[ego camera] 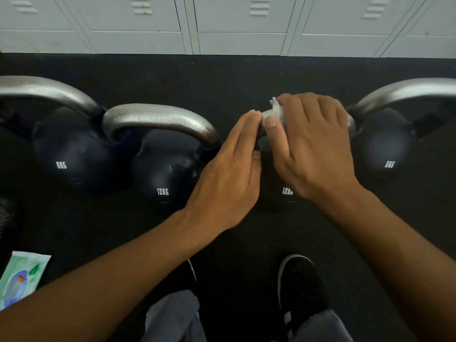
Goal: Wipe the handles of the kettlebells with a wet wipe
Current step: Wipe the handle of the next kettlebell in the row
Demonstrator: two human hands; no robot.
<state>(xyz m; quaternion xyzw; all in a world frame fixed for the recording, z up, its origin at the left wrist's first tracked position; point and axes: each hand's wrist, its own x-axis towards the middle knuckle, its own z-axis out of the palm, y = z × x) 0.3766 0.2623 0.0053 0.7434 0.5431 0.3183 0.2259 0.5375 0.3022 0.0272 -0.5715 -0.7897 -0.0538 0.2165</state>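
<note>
Four round black kettlebells stood in a row, white lettering reading "12KG" on the one point(162, 174) left of the fingers and on the one point(276, 193) under them. The right hand point(313, 144) curled round that kettlebell's rough grey metal handle point(265, 117), gripping a crumpled white wet wipe point(277, 108) against it — the left hand point(229, 176), fingers straight and together, touched the handle's left end. A green wipes packet point(22, 277) lay well left.

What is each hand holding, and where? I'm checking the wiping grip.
The right hand grips a wet wipe wrapped over the kettlebell handle. The left hand holds nothing.
</note>
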